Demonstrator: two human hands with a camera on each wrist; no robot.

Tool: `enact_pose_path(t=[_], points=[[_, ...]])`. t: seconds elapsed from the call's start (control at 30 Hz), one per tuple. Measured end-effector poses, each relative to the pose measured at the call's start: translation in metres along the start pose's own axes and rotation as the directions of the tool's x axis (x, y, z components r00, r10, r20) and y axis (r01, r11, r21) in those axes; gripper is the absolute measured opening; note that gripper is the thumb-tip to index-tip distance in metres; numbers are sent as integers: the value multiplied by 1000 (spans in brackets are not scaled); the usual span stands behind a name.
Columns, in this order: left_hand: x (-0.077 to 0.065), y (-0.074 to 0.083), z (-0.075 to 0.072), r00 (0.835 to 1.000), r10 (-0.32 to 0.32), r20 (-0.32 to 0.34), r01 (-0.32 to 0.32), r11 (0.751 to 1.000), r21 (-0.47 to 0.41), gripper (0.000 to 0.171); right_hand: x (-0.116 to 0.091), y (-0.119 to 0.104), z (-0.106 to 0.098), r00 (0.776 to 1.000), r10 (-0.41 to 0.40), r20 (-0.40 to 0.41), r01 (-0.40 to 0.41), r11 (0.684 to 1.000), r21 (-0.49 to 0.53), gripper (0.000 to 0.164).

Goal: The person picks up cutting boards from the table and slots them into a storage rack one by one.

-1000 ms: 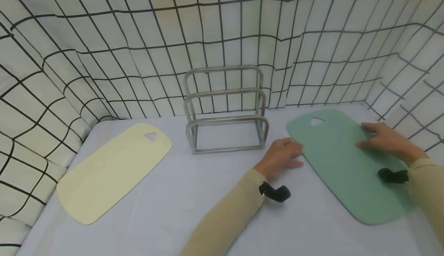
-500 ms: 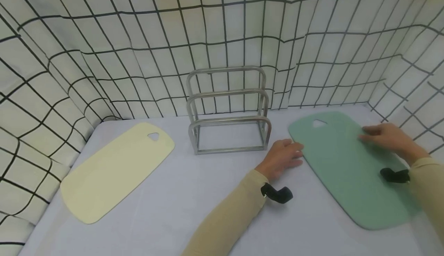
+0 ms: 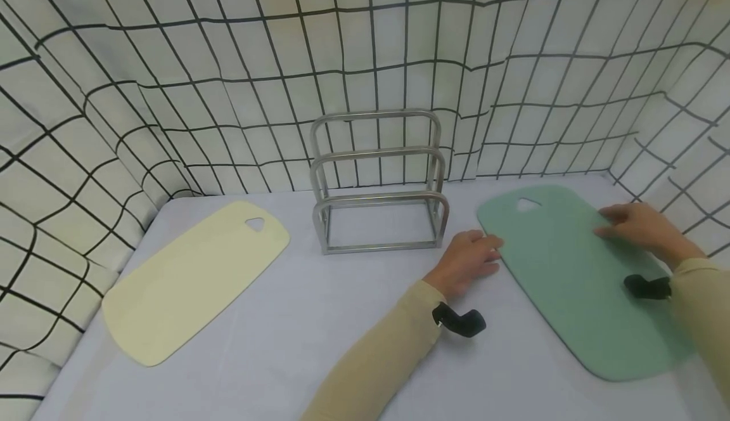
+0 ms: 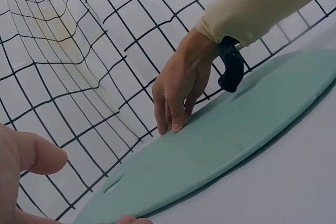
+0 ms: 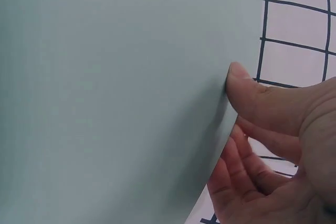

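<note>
A green cutting board (image 3: 561,275) with a handle hole lies on the right side of the table. My right hand (image 3: 644,231) pinches its right long edge; in the right wrist view the thumb (image 5: 242,85) lies on the upper face at the edge, while the other fingers are partly hidden behind it. My left hand (image 3: 464,259) is at the board's opposite edge, fingertips right at the rim. In the left wrist view its thumb (image 4: 44,153) stands apart from the board. A cream cutting board (image 3: 194,281) lies flat on the left, away from both hands.
A metal wire rack (image 3: 379,198) with three upright loops stands at the back middle, just beyond my left hand. White walls (image 3: 274,91) with a black grid close off the back and sides. A white cloth (image 3: 274,357) covers the table.
The head view has shifted slightly, moving the scene to the right. The green board's near end sits a little closer to me. My right hand has moved slightly left relative to the rack.
</note>
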State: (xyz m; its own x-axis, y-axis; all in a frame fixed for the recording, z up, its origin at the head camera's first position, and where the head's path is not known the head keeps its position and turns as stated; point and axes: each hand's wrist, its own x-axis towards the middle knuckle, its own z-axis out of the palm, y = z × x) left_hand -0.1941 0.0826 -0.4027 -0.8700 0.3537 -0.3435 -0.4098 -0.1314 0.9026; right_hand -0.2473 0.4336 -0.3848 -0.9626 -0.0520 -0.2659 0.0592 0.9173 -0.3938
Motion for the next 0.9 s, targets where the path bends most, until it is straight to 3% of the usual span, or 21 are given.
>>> enact_pose_path(t=[0.5,0.9], points=[[0,-1,1,1000,1,-23,-2,999,-44,68,8,8,-1,999,4,53,-5,999,32,96],[4,0,0,999,-19,-29,16,995,-102,60,8,7,-3,994,49,96,-56,996,70,99]])
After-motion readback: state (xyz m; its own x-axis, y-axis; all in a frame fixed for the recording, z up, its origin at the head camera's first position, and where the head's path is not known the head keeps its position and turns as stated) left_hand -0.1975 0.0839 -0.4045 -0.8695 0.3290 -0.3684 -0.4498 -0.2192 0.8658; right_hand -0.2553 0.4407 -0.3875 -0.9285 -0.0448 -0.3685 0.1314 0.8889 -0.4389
